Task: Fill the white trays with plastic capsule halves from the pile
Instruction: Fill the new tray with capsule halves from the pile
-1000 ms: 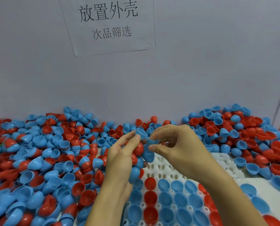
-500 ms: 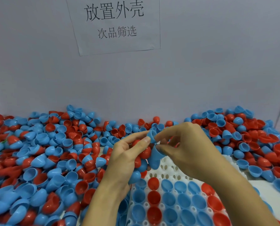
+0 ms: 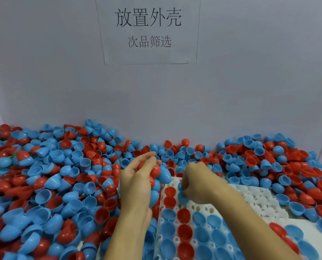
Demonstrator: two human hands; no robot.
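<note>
The pile (image 3: 49, 184) of red and blue halves banks against the back wall (image 3: 250, 81) and runs down the worktop's left side, and more lie along the right, so stock sits within reach on both sides of the tray (image 3: 253, 199). The tray lies at the near middle, its near pockets filled, its far right part bare. The left hand (image 3: 139, 182) cups a handful of halves (image 3: 161, 175) at the tray's far left corner, fingers curled round them, likely as a ready supply. The right hand (image 3: 195, 184) is bunched knuckles-up over the far pockets, fingertips pointing down onto a blue half (image 3: 181, 196) being seated; the grip itself is hidden.
</note>
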